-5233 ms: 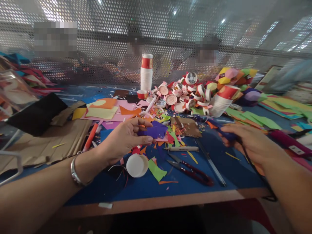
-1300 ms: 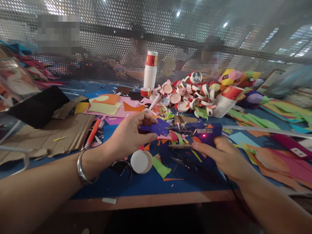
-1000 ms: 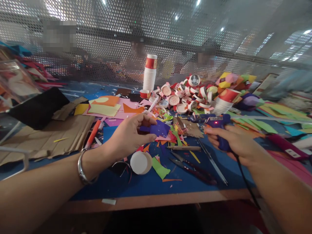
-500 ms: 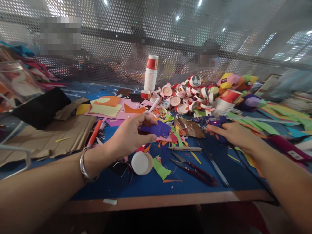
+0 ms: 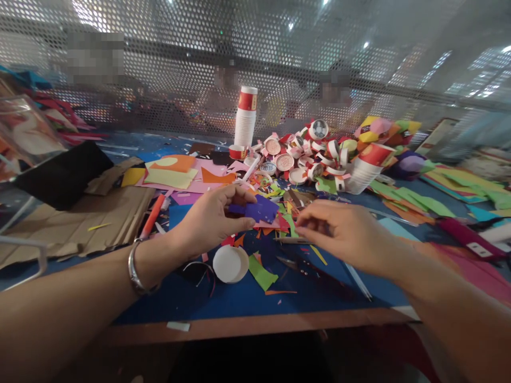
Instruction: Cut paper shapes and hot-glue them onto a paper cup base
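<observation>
My left hand (image 5: 207, 221) is closed in a pinch on a small purple paper piece (image 5: 260, 209), held just above the blue table (image 5: 191, 303). A metal bangle sits on that wrist. My right hand (image 5: 343, 236) hovers right of the purple piece with its fingers loosely stretched toward it and nothing visible in them. Its fingertips are a short gap from the paper. Below and between the hands lie an upturned white paper cup (image 5: 230, 263), a green paper scrap (image 5: 261, 272) and a thin wooden stick (image 5: 289, 240). The blue glue gun is not visible now.
Coloured paper scraps litter the table. A tall stack of red-and-white cups (image 5: 245, 117), a pile of cut cup rings (image 5: 303, 157) and a tilted cup stack (image 5: 365, 165) stand behind. Cardboard (image 5: 80, 223) and an orange marker (image 5: 151, 215) lie left. People sit behind a perforated screen (image 5: 159, 80).
My right hand had the blue glue gun at the purple piece, carried it right and set it down, then came back empty toward the paper. My left hand has kept its hold.
</observation>
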### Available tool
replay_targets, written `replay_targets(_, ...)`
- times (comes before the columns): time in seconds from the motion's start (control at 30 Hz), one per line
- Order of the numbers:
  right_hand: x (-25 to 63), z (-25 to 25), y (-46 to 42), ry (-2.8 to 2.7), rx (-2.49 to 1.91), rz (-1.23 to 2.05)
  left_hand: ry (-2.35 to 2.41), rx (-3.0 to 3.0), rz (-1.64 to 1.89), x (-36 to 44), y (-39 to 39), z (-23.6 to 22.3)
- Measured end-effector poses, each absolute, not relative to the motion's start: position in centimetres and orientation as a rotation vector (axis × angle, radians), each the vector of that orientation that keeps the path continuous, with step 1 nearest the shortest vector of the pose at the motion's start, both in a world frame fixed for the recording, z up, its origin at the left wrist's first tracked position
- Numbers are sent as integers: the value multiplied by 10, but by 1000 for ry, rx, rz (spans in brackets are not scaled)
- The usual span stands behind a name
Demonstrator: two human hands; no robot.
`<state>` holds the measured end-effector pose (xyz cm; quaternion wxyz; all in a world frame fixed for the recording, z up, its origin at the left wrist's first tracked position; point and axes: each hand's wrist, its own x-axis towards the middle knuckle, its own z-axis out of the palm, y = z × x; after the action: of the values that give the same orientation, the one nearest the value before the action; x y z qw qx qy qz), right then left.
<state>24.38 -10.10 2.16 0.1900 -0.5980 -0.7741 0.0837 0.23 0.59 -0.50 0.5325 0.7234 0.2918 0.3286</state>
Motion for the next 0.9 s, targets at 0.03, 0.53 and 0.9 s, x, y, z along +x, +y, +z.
replay_targets(0.03,233,22,-100,-2263,-1634,225,694,1713,779,2,5,-4)
replay_targets(0.53,204,9,-74,-2519,-1683,92,649,1712,775,2,7,-5)
replay_targets(0.9,210,6,-69,-2448,-1601,350,691,1747,788,2,10,-5)
